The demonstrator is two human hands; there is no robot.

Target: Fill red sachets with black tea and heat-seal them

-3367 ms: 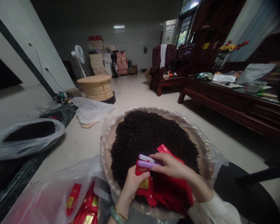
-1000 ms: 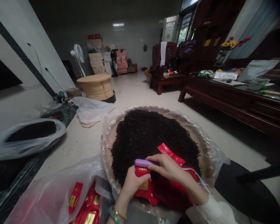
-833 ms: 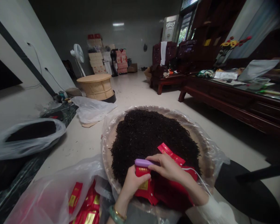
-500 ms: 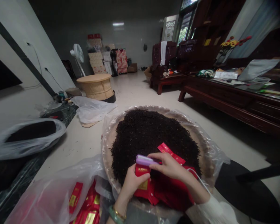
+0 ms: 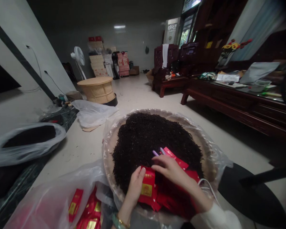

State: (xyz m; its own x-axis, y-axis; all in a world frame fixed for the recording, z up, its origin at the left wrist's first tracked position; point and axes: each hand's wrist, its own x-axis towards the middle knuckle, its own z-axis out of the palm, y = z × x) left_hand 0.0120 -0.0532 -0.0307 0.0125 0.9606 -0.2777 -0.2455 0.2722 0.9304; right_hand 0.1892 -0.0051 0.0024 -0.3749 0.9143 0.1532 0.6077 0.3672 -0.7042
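Note:
My left hand (image 5: 135, 183) is closed on a red packet (image 5: 148, 179) with gold printing, gripping its left edge near the top. Just right of it, my right hand (image 5: 168, 168) holds a purple handheld bag sealer (image 5: 155, 153), whose two arms stick out apart beyond the fingers; the rest is hidden by the hand. Its fingertips are close to the packet's upper right corner. Another red packet (image 5: 178, 160) lies behind my right hand on a heap of dark tea leaves (image 5: 154, 136). More red packets are under my right forearm. A plastic-lined round tray (image 5: 109, 149) bears the heap.
At lower left, a clear plastic bag (image 5: 54, 190) contains several red packets. Another bag (image 5: 60, 132) of dark leaves stands further left. A black round base (image 5: 250, 194) with a pole is at right, below a long wooden table (image 5: 228, 101).
The sealer has come off the packet's top edge; its arms, together before, are now apart. My right hand has turned it away, and the packet's top is uncovered.

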